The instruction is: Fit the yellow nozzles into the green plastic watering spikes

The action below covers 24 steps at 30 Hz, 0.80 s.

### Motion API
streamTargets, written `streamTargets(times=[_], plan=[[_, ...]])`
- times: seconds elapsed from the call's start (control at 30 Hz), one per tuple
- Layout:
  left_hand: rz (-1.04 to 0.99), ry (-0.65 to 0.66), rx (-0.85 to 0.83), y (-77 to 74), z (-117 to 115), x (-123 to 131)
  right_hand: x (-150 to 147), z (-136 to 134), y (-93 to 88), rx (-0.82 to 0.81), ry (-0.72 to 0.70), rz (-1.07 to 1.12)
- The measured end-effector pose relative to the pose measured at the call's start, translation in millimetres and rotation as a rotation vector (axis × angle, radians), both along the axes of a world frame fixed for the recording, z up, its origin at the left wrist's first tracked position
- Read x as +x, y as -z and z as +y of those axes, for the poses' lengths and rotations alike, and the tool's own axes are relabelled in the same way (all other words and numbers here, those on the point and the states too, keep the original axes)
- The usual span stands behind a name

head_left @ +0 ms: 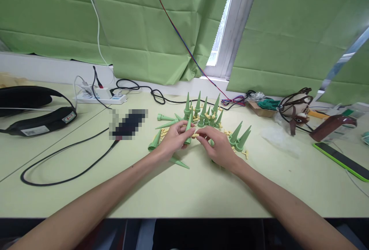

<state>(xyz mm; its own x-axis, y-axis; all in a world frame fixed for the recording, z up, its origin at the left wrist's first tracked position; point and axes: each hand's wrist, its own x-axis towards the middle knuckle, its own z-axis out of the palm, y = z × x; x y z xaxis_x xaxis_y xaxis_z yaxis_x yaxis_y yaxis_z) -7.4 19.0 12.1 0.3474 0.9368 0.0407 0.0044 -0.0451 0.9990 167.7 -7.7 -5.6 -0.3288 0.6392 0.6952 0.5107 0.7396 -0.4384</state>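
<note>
My left hand [173, 139] is closed around a green plastic spike [188, 129], holding it upright. My right hand [220, 146] pinches a small yellow piece [196, 135] against the side of that spike. Behind my hands stands a cluster of upright green spikes [203, 111], with two more upright green spikes [240, 138] to the right. Other green spikes lie flat on the left [165, 118] and below my left hand [180, 162]. Small yellow pieces [229, 132] are scattered among them on the pale green table [184, 192].
A black cable [66, 157] loops across the left of the table, past a power strip [100, 95] and a black device [43, 121]. On the right lie a green-edged phone [343, 159], a brown object [331, 126] and a bag with straps [296, 107]. Green curtains hang behind.
</note>
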Motion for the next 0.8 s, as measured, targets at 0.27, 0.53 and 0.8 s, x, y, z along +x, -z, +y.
streamTargets(times=[0.27,0.53,0.8], plan=[[-0.029,0.074,0.035,-1.8,1.6,0.1,1.1,1.6,0.6,0.0,-0.002,-0.006],[-0.02,0.101,0.07,-2.3,-0.1,1.0,1.2,2.1,0.9,0.003,-0.004,-0.005],[-0.007,0.117,0.049,2.0,0.7,2.2,0.9,3.5,0.5,-0.013,0.005,-0.014]])
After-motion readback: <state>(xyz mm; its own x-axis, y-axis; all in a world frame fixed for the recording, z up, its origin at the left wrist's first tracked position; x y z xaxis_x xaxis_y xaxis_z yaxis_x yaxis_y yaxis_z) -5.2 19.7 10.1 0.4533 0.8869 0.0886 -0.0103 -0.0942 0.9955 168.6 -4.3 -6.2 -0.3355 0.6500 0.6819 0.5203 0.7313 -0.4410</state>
